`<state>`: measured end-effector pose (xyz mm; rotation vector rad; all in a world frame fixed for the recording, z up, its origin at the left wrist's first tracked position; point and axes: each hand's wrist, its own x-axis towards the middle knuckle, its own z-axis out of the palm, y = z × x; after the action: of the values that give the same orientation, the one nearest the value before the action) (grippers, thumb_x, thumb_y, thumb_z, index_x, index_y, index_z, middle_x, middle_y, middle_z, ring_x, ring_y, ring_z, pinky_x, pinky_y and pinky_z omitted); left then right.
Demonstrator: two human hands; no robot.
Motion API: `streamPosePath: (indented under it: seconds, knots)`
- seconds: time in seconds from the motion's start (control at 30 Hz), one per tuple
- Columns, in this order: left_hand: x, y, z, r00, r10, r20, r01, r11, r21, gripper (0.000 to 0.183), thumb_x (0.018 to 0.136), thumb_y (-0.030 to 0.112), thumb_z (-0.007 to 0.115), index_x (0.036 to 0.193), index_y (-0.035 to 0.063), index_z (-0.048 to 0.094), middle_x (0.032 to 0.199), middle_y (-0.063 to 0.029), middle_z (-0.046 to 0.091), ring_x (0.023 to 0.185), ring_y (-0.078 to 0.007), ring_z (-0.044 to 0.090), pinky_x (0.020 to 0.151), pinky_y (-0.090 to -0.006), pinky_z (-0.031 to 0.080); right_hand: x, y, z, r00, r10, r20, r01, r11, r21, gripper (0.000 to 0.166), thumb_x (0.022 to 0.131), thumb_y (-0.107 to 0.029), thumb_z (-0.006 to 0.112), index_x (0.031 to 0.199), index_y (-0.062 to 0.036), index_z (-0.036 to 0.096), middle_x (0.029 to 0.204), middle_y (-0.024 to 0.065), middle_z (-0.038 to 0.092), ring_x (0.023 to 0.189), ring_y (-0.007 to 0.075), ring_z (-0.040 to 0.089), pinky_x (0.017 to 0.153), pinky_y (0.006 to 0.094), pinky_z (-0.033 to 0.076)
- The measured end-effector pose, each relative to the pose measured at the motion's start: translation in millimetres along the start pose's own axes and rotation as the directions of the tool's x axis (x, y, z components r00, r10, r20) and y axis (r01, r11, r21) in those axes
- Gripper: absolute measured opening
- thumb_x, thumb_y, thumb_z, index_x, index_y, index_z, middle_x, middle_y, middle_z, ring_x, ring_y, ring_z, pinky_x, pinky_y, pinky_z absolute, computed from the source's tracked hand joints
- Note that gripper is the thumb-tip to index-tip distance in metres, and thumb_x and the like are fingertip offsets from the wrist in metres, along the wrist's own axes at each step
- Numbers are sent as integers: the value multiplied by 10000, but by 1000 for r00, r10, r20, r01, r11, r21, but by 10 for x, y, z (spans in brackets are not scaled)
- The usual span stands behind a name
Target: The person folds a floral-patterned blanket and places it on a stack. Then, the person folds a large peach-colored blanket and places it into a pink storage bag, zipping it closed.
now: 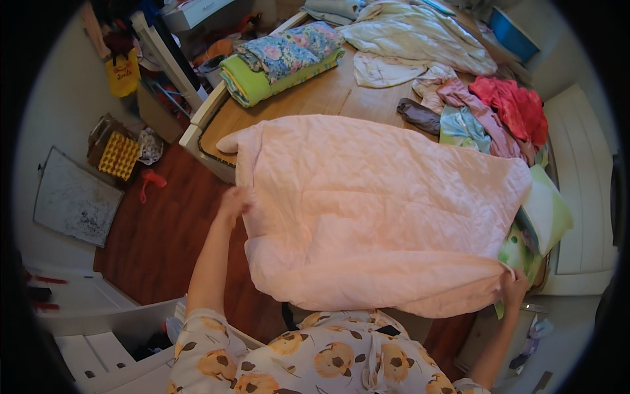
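A pale pink quilt [384,197] lies spread over the near part of a wooden bed platform [339,96], and its near edge hangs down in front of me. My right hand [514,285] grips the quilt's near right corner. At the quilt's left edge is my left hand [236,201], somewhat blurred, its fingers bent; whether it pinches the fabric I cannot tell. The near edge bulges in a loose fold between my arms.
Beyond the quilt lie a folded floral and green bedding bundle [283,61], a cream blanket [418,37] and heaped clothes [512,108]. A green and white pillow [546,212] is at right. An open drawer [118,340] stands lower left; a red item [152,182] lies on the floor.
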<state>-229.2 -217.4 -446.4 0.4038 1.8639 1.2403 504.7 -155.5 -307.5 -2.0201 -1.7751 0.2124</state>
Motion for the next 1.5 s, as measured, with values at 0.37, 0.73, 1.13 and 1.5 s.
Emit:
streamPosePath:
  seconds: [0.37,0.73,1.13,1.5]
  knots:
    - [1771,313,-3,928,-183,-324,-11,858,-514,346,814,412,701,890,89,599,651,-16,553,509,-164,577,414,-262,487,-77,-416,474,995,-83,60,83,997,5,139,689,-93,620,775,16,636,715,167,579,675,316,569,632,370,444]
    - [2119,1090,438,769,638,38,-515,582,629,399,931,368,523,991,-13,626,823,-167,651,782,-314,629,669,-415,491,-53,-639,689,987,-70,145,77,996,-40,136,695,-58,611,796,30,639,742,180,601,700,320,596,641,376,460]
    - [2400,3633,161,644,760,-84,-458,471,754,483,939,413,498,1228,33,568,1115,-167,631,973,-270,620,810,-374,488,-3,-1029,436,1000,-14,10,13,995,103,131,673,-8,615,801,17,633,702,130,545,642,273,549,593,331,431]
    - [894,599,1248,768,353,534,-568,760,316,465,883,116,632,1310,0,491,1184,-123,617,1038,-190,580,882,-304,467,108,-1196,205,998,-30,58,26,997,76,172,699,-40,610,856,23,642,733,140,563,687,266,565,631,340,436]
